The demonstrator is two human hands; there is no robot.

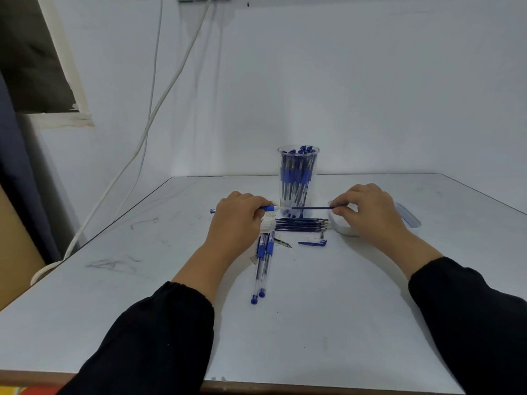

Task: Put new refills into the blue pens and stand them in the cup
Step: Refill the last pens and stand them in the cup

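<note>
While the left hand (238, 215) is gripping a blue pen barrel (268, 208), the right hand (368, 208) is pinching a refill (312, 208).
At mid-frame, the refill is seemingly sliding in; next, it needs pushing straight home.

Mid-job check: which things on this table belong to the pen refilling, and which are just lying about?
Part of the job:
pen barrel in the left hand
refill pinched by the right hand
spare refills
two pens
pen cap
cup

Lying about:
plastic lid
white cable
</note>
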